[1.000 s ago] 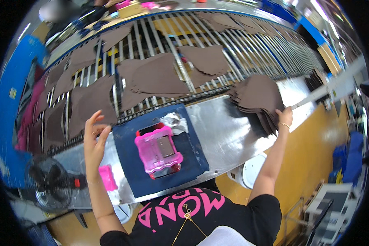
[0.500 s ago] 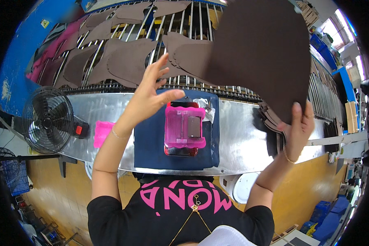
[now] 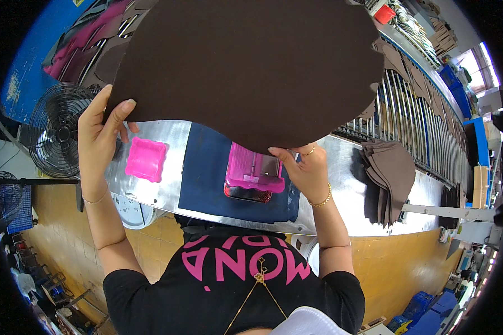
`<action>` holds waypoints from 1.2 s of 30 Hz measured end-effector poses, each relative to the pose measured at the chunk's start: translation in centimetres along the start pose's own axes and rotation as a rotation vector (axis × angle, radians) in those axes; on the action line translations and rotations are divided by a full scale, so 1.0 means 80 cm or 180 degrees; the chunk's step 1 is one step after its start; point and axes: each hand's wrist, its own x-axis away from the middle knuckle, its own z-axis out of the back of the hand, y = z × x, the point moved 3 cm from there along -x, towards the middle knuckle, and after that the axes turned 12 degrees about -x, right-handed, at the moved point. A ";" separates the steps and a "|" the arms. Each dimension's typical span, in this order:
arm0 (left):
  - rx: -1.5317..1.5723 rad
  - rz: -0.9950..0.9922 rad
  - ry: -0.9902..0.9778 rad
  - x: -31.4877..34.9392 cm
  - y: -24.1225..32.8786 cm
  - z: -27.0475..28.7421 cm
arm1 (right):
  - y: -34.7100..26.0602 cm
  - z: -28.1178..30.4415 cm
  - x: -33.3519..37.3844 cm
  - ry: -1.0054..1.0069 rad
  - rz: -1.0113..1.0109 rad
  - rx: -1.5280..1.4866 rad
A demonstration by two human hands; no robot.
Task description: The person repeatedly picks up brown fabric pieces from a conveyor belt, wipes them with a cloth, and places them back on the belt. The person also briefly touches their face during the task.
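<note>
One brown sheet [image 3: 246, 67] is up off the worktop [image 3: 343, 187], the fingers of your left hand [image 3: 98, 131] and right hand [image 3: 307, 172] clamped on its edge; a stack of pieces [image 3: 395, 170] lies unheld at right.

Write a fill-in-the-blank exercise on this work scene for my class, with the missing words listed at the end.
1. The sheet held by the left hand and right hand is dark ____ in colour.
2. The fan stands to the ____ of the small pink tray.
3. The larger pink tray is above a dark ____ mat.
4. The stack of cut pieces lies on the person's ____ side.

Missing words: brown; left; blue; right.
</note>
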 end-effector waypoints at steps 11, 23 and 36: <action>-0.0394 -0.0010 -0.1226 0.027 -0.020 -0.093 | 0.029 0.072 0.092 0.0152 -0.0108 0.1016; -0.0963 -0.2113 -0.2051 0.020 0.076 -0.247 | 0.022 0.255 0.235 0.1509 -0.1836 -0.0025; -0.0670 -0.0846 -0.1629 -0.036 0.072 -0.226 | 0.228 0.428 0.037 0.1401 -0.2215 -0.0379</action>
